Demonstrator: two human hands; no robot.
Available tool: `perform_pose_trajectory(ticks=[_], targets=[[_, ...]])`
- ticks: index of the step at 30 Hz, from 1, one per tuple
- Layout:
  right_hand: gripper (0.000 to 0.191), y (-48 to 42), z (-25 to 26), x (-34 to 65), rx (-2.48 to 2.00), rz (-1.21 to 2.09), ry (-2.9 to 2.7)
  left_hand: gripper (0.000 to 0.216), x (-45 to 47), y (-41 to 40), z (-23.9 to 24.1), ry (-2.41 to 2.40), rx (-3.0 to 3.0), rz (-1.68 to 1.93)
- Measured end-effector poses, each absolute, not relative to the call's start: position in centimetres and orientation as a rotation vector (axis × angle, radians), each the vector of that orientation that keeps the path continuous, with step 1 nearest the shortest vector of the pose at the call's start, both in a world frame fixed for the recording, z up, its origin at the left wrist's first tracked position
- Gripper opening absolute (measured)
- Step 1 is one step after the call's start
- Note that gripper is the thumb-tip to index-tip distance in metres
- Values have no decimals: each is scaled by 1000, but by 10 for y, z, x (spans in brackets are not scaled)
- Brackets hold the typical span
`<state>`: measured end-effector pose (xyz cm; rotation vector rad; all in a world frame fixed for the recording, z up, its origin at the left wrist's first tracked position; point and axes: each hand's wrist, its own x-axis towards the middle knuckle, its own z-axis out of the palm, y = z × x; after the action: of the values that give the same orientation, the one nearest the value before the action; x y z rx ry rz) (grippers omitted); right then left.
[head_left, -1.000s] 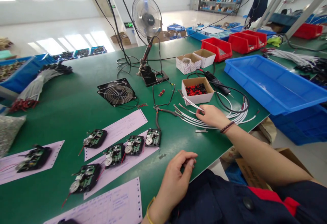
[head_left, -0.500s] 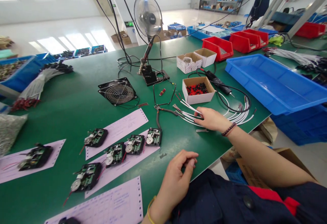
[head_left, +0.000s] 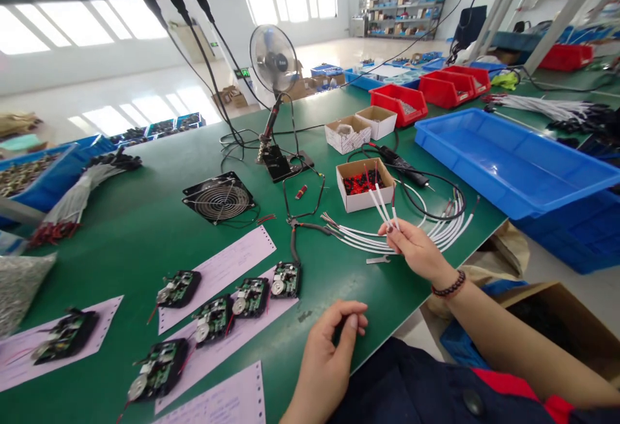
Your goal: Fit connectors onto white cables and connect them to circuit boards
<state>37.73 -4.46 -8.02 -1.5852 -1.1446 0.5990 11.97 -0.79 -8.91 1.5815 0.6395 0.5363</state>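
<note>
My right hand (head_left: 416,246) is closed on a few white cables (head_left: 384,204), pinched between thumb and fingers. Their stripped ends with thin red wires point up in front of the small carton of red and black parts (head_left: 363,185). The other white cables (head_left: 353,235) lie in a curved bundle on the table behind and beside this hand. A small open-end wrench (head_left: 378,260) lies just left of the wrist. Near the front edge, my left hand (head_left: 334,346) rests with loosely bent fingers, thumb apart from the palm, holding nothing.
Circuit board assemblies (head_left: 249,297) sit on pink paper sheets (head_left: 227,269) at left. Cutting pliers (head_left: 294,237), a fan (head_left: 220,197) and a soldering iron stand (head_left: 281,162) are further back. A black electric screwdriver (head_left: 402,164) lies beside a blue tray (head_left: 513,159).
My right hand has lifted a few white cables off the bundle, tilting their ends upward. My left hand stays near the table edge. The view has tilted up, showing an overhead shelf.
</note>
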Motion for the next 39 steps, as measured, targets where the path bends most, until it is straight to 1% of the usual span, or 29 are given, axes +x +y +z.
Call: perform_pose_trajectory(ticks=[3, 8, 11, 13, 14, 16, 17, 20, 24, 30, 35, 37, 39], targets=[[54, -47, -84, 373, -1481, 644, -1098, 27, 122, -4, -68, 620, 1679, 489], [49, -49, -92, 372, -1327, 569, -1009, 25, 141, 34, -28, 596, 2114, 445], [45, -49, -104, 371, -1258, 450, -901, 27, 176, 73, -2, 628, 2457, 470], [43, -48, -112, 371, -1236, 404, -852, 27, 208, 98, 14, 689, 2675, 362], [42, -48, -116, 370, -1232, 397, -842, 26, 226, 109, 21, 695, 2722, 328], [42, -47, -120, 370, -1238, 403, -853, 16, 259, 125, 29, 699, 2765, 293], [42, -47, -122, 370, -1246, 412, -868, 17, 274, 131, 31, 701, 2771, 290], [41, -46, -125, 370, -1286, 436, -920, 34, 305, 141, 32, 700, 2777, 299], [36, -48, -127, 370, -1326, 442, -968, 39, 325, 142, 30, 684, 2763, 329], [32, -49, -127, 369, -1325, 461, -955, 37, 329, 141, 25, 676, 2697, 388], [33, -47, -120, 368, -1283, 449, -915, 37, 318, 140, 28, 635, 2634, 438], [34, -47, -117, 368, -1283, 435, -901, 35, 309, 138, 32, 605, 2608, 446], [35, -51, -113, 369, -1300, 425, -894, 28, 293, 134, 36, 580, 2582, 444]])
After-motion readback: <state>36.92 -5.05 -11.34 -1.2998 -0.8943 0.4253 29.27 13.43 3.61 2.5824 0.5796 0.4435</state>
